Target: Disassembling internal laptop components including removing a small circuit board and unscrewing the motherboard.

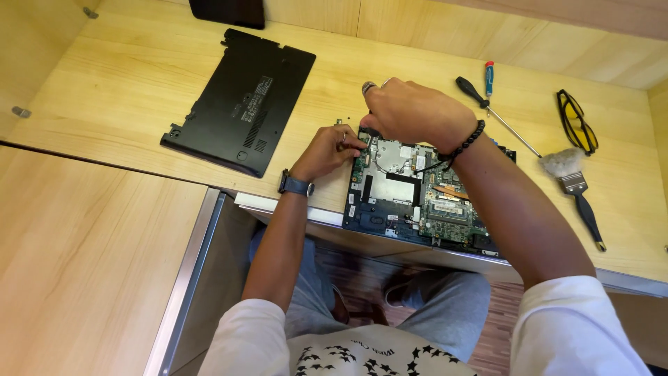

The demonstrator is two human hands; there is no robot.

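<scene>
Two hands meet at the far left corner of an opened laptop (417,202), which lies on a pale wooden desk (125,90) with its green circuit board and silver shielding exposed, its near edge hanging a little over the desk's front. In the head view, the only one, the left hand (328,150) rests on the desk just beside that corner, fingers curled and pinched together at the board's edge; whether they grip anything small I cannot tell. The right hand (410,111) hovers over the same corner, clenched around something dark whose tip shows beneath the knuckles, though what it is stays hidden. A beaded bracelet sits on the right wrist, a watch on the left.

Judging from this, the step in hand is work on a small part or fastener at that corner of the board. The next move likely calls for steady, fine pressure and care not to drop a small piece.

Well apart to the left lies the black bottom cover (240,101). To the right lie two screwdrivers (494,104), yellow glasses (576,122) and a brush (574,184).
</scene>
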